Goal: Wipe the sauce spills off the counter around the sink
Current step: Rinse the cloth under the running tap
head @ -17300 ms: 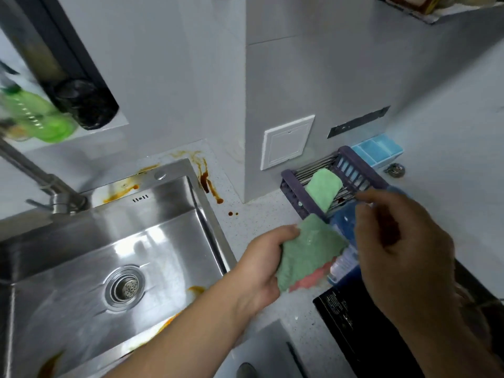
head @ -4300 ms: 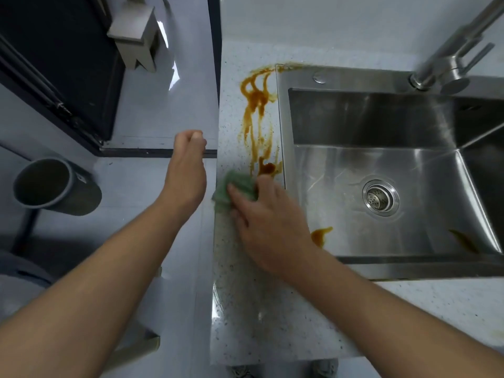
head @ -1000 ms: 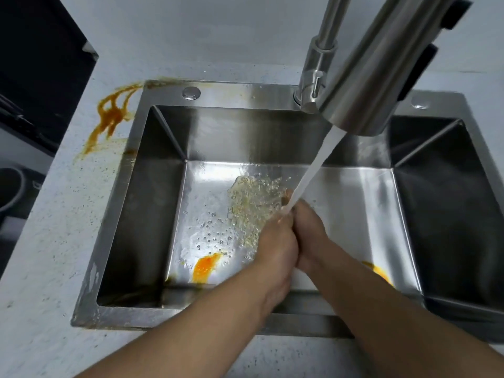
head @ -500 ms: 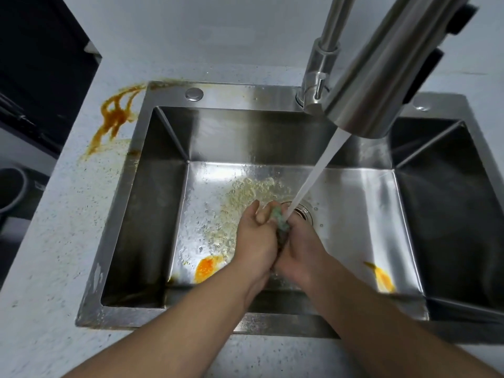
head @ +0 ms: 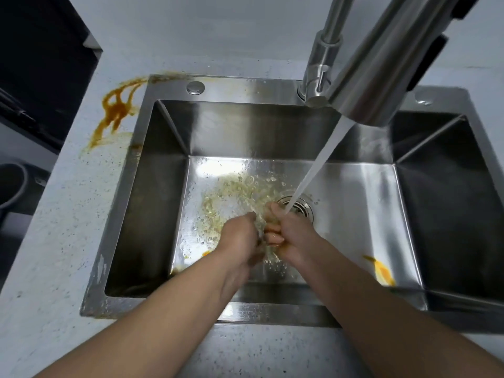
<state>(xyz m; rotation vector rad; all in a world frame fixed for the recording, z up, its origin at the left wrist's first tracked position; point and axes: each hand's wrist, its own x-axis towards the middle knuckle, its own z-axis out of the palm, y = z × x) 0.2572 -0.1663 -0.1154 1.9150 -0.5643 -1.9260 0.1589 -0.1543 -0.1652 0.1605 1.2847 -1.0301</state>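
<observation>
Far left: a dark round bin sits below the counter edge, beside a black panel.
Counter: pale speckled counter borders the left and near sides of the steel sink.
Sauce spill: brown-orange sauce streaks loop across the counter just beside the sink's back-left corner, running onto the sink rim; a fainter, smeared yellowish film trails below them toward the rim.
Sink floor, left: foamy, yellow-tinted water spreads over the basin floor; a small orange smear shows at the left wrist.
Left hand: the left hand is inside the basin, fingers curled shut and pressed against the right hand; what lies between the palms is hidden by water and fingers, so the cloth cannot be made out.
Right hand: the right hand is fisted, fingers together and wet, knuckles touching the left hand, directly under the water stream.
Drain: the round strainer sits just behind the right hand.
Tap: a steel tap spout hangs over the basin, water running from it.
Sink floor, right: an orange sauce blot lies near the front right edge of the basin floor.
</observation>
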